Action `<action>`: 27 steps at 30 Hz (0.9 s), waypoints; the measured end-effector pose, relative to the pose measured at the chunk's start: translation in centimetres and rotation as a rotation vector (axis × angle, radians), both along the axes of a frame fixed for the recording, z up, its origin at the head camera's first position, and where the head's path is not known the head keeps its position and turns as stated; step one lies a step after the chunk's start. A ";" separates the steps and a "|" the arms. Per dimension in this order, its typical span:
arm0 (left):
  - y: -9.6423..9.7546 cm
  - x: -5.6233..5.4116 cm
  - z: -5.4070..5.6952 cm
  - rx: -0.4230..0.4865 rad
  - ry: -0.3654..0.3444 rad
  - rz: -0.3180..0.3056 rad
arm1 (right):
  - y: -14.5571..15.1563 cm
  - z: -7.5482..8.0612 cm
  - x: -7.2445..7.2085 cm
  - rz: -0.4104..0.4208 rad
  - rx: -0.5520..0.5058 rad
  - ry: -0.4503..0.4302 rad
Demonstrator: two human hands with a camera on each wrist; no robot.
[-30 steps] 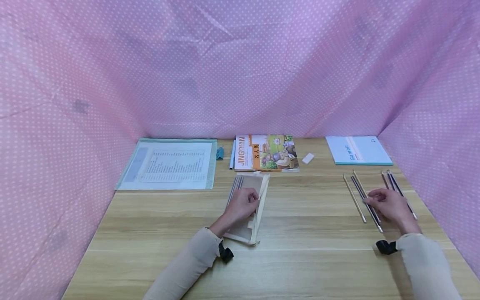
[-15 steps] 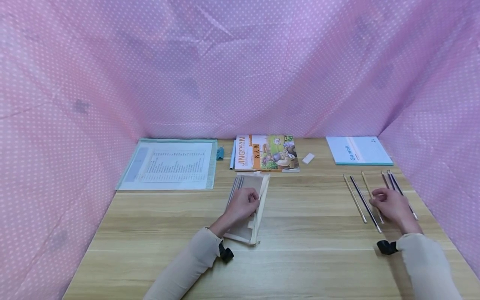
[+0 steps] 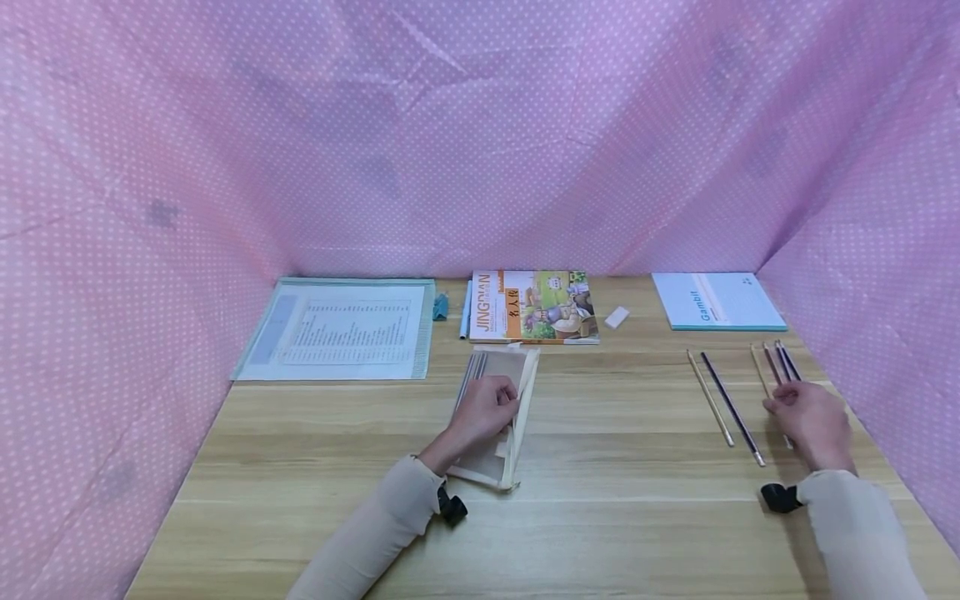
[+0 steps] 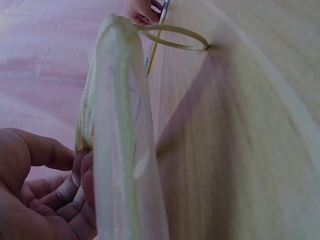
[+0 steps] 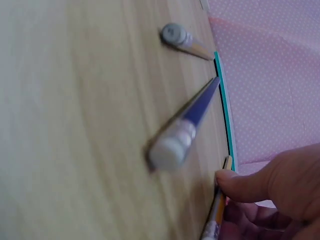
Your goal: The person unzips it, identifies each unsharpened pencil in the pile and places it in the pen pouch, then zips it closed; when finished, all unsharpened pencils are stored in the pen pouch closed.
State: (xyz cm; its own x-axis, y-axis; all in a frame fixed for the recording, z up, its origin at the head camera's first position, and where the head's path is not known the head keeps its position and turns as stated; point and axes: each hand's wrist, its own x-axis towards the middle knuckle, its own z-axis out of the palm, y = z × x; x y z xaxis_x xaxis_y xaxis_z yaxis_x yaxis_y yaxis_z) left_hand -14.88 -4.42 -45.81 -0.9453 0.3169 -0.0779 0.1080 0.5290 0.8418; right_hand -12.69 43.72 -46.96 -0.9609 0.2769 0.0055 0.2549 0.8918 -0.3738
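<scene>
In the head view my left hand pinches the zip side of a translucent mesh pouch; slim grey sticks show at its left side. The left wrist view has the pouch's cream edge tilted up off the table by thumb and fingers. Over at the right, my right hand pinches a yellowish pencil between thumb and fingers, its eraser end towards me. Several darker pencils lie partly hidden beyond that hand. To its left lie a dark blue pencil and a gold-coloured pencil, apart.
Along the back of the table lie a document folder, a small teal item, a picture-covered book, a white eraser and a pale blue notebook. A pink dotted cloth closes off the back and sides.
My right hand has drawn the yellowish pencil rightward, away from the dark blue one and up beside the darker pencils. My left hand and the pouch have stayed put.
</scene>
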 end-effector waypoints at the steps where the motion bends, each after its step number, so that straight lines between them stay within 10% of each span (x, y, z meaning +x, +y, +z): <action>1: 0.0 0.0 0.0 0.001 0.005 0.000 | 0.0 0.0 0.1 -0.010 0.001 0.011; 15: 0.0 0.0 -0.1 0.021 0.025 -0.001 | 0.4 0.1 0.3 -0.078 -0.002 0.001; 27: 0.0 0.1 0.0 0.013 0.008 -0.009 | -1.3 1.4 -1.4 0.308 -0.115 -0.196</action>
State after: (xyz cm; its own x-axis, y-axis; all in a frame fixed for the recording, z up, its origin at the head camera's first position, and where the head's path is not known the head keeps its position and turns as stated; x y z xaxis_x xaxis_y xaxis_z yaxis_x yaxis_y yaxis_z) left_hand -14.81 -4.47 -45.84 -0.9431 0.3259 -0.0662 0.1191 0.5170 0.8476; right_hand -14.10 42.37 -45.59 -0.9788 -0.0369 -0.2012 0.0580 0.8931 -0.4462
